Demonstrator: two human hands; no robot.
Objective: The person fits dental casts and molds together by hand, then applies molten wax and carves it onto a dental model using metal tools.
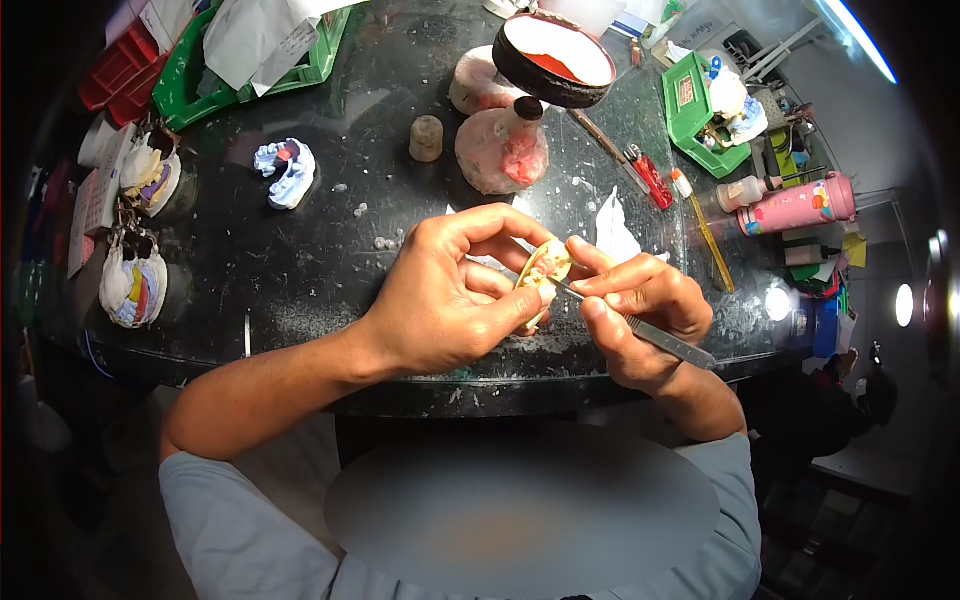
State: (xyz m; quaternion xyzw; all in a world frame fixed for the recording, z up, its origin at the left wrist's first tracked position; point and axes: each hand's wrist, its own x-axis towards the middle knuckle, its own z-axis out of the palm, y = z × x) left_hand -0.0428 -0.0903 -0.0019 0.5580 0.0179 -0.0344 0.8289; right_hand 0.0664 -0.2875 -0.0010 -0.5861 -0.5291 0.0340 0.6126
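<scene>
My left hand (440,295) is closed around a small yellowish dental piece (545,265) with pinkish parts, holding it up over the front of the bench. Between the thumb and fingers of my right hand (645,315) is a slim scalpel (670,343) with a flat metal handle. Its tip meets the dental piece or lies just beside it; the exact contact is too small to tell. My fingers cover part of the piece. A white scrap of paper (617,228) lies beyond my right hand.
A pale blue dental cast (286,173) and articulated models (133,285) stand left. Behind my hands are a round flask (500,150), a small cup (426,138) and a black-rimmed bowl (555,60). Farther right lie a red-handled tool (652,180), a green box (690,115) and a pink bottle (800,205).
</scene>
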